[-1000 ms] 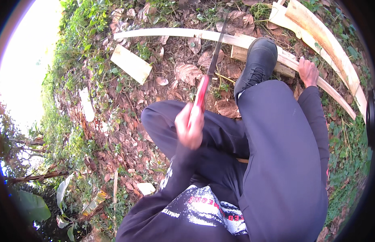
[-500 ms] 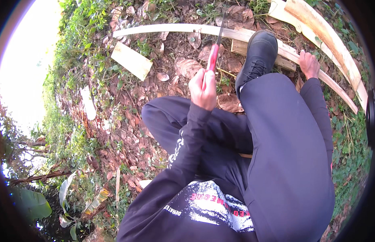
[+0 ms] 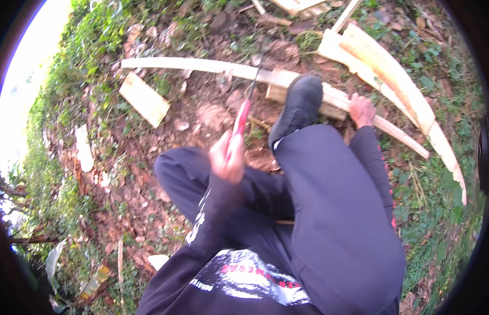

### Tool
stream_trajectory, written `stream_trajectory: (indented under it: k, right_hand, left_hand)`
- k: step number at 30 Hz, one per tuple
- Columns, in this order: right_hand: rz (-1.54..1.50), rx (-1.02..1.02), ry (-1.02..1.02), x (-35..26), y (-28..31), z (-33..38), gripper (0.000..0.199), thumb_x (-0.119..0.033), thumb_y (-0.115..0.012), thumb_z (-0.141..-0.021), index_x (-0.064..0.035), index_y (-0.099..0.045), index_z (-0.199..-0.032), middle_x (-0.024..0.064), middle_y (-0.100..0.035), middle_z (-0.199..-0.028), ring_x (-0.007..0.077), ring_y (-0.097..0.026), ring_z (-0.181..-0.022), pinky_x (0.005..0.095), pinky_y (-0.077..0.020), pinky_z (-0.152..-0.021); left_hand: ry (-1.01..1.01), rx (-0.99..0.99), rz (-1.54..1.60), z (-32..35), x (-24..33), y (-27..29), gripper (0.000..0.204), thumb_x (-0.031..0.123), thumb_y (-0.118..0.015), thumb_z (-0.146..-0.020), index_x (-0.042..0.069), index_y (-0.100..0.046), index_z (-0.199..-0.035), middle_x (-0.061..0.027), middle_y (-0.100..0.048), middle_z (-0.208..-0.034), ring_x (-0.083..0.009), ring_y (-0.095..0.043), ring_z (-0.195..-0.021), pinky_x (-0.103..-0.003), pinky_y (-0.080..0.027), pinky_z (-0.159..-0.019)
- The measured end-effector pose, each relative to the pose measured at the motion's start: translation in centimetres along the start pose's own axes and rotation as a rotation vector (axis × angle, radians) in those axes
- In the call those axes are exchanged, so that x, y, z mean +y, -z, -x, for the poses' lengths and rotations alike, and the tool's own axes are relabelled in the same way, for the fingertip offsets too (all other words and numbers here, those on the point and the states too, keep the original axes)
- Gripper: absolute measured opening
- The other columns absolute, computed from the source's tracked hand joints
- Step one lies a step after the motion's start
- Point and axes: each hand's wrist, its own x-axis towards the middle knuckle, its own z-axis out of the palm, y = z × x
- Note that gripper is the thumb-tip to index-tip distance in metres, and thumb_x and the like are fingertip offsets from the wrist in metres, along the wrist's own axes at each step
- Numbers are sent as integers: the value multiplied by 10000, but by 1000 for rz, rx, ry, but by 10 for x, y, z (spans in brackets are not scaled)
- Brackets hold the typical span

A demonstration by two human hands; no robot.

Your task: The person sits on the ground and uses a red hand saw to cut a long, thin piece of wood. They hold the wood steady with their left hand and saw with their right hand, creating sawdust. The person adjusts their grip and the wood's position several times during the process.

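My left hand [image 3: 227,157] is closed round the red handle of a hand saw [image 3: 242,116]. Its narrow dark blade lies across a long pale wooden strip [image 3: 192,64], left of my shoe. Farther along the same strip, to the right, my right hand [image 3: 362,110] grips it. My black shoe [image 3: 298,100] presses on the strip between the two hands. Beneath the shoe and strip is a short wooden block [image 3: 332,111]. The blade is blurred, so how deep it sits in the wood cannot be told.
A flat piece of board [image 3: 144,100] lies on the leafy ground at left. Large curved wood slabs [image 3: 386,68] rest at the right, with more split pieces [image 3: 302,6] at the far edge. A pale scrap [image 3: 83,149] lies farther left among grass.
The whole view has shifted, so everything sits lower and farther left. My left hand has drawn the saw slightly back toward me. My right hand and shoe still hold the strip.
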Motion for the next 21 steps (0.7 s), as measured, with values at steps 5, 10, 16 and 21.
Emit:
stream_trajectory:
  k: [5, 10, 16, 21]
  right_hand:
    - [-176, 63, -54, -14, 13, -4, 496, -341, -403, -929, -2, -687, -705, 254, -657, -762, 405, -661, -730, 498, -518, -711]
    - [-192, 36, -163, -8, 8, 5, 496, -341, -397, -922, 10, -699, -744, 272, -654, -799, 418, -655, -785, 472, -506, -781]
    - [-200, 14, -141, -8, 7, 4, 494, -343, -395, -920, 21, -700, -782, 279, -655, -813, 425, -655, -802, 478, -498, -802]
    - [-191, 6, -124, -7, -2, -1, 506, -360, -398, -916, 22, -701, -781, 285, -652, -827, 432, -654, -812, 482, -496, -814]
  left_hand:
    - [94, 70, 26, 91, 40, 41, 264, 235, -492, -965, 4, -505, -838, 52, -412, -573, 13, -302, -430, -149, -186, -397]
    - [65, 9, 103, 3, 32, -1, 242, 147, -465, -976, 64, -449, -749, 65, -390, -597, -19, -346, -515, -198, -253, -462]
    - [76, 22, -44, 111, 59, 57, 227, 138, -465, -937, -36, -556, -824, 52, -440, -565, 8, -351, -463, -166, -250, -430]
    - [-51, 92, 12, 3, 13, 1, 239, 121, -494, -948, 15, -472, -735, -1, -443, -586, -66, -399, -535, -256, -315, -483]
